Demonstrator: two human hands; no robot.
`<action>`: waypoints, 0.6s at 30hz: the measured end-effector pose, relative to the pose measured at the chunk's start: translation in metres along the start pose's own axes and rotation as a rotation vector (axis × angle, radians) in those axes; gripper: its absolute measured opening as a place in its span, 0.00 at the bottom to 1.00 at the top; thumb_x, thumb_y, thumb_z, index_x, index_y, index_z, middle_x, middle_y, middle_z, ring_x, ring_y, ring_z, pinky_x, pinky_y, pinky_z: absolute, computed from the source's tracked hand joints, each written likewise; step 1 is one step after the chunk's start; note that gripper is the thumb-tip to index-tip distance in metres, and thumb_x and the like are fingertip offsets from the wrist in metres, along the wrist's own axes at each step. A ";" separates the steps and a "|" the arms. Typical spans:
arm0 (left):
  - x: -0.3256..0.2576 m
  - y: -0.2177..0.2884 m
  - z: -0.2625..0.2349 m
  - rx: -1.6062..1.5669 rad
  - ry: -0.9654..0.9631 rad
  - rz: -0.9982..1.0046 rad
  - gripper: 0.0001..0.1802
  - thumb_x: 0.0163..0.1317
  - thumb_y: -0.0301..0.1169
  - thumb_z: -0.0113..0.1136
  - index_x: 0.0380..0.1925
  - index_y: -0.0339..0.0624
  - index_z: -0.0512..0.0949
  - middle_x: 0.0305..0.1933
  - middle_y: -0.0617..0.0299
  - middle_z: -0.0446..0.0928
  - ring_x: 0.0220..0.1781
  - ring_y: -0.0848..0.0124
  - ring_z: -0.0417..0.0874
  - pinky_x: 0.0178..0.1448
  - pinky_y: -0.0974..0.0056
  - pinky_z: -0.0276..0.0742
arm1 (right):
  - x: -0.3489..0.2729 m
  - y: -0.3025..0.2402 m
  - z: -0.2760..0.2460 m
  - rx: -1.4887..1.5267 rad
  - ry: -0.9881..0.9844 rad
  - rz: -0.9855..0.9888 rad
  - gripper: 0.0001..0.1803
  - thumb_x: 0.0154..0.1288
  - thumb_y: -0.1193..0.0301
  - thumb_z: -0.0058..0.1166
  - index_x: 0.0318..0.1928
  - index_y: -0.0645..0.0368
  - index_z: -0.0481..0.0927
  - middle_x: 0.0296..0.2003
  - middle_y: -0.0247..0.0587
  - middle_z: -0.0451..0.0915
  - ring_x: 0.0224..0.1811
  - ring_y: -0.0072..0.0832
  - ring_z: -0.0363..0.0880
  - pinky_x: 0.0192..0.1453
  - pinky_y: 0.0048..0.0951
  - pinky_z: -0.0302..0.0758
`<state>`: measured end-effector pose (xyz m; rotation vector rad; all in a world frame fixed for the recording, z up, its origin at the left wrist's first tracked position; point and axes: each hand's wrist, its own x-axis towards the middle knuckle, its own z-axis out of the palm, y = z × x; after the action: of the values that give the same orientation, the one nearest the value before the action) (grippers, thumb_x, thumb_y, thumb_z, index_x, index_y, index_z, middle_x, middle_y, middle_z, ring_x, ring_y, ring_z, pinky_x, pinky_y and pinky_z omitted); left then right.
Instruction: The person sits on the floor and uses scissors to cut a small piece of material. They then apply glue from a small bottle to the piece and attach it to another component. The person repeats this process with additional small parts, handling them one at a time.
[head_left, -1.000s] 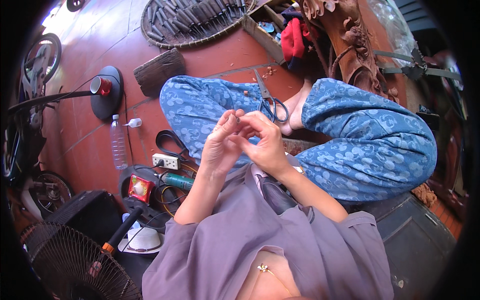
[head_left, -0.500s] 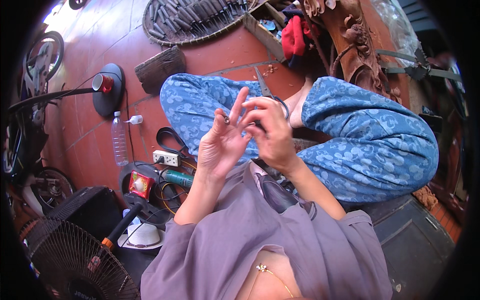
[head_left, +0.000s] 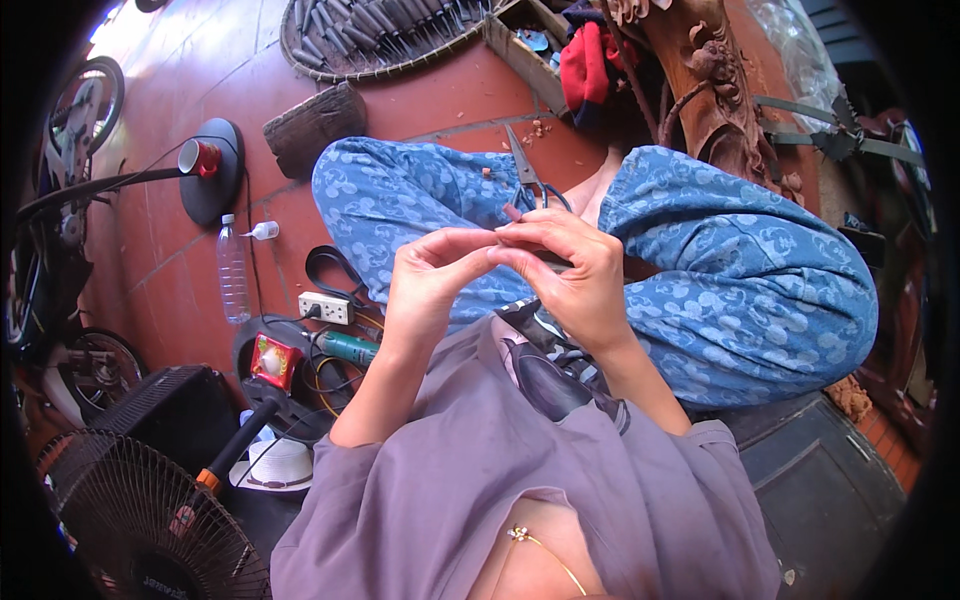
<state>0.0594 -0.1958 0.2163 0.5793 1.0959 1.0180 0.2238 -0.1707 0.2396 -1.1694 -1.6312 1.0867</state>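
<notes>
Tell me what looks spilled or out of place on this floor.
Wood chips lie scattered on the red floor near the tip of the scissors, like unswept litter. A small white bottle seems tipped on its side beside a clear plastic bottle; no spill shows.

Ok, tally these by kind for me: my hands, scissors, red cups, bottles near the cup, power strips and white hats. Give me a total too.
Hands: 2 (left hand, right hand)
Scissors: 1
Red cup: 1
Bottles near the cup: 2 (clear bottle, small white bottle)
Power strip: 1
White hat: 1
Total: 8
</notes>
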 end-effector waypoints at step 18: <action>0.000 0.008 0.016 0.036 0.065 0.114 0.11 0.57 0.21 0.56 0.40 0.31 0.79 0.37 0.57 0.80 0.39 0.75 0.81 0.45 0.72 0.75 | -0.006 0.016 0.004 0.923 0.121 0.693 0.10 0.63 0.75 0.53 0.43 0.67 0.79 0.36 0.45 0.81 0.36 0.27 0.82 0.43 0.22 0.81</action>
<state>0.0713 -0.1908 0.2290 0.6477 1.1511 1.1240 0.2251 -0.1741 0.2220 -1.1032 -0.4411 1.8694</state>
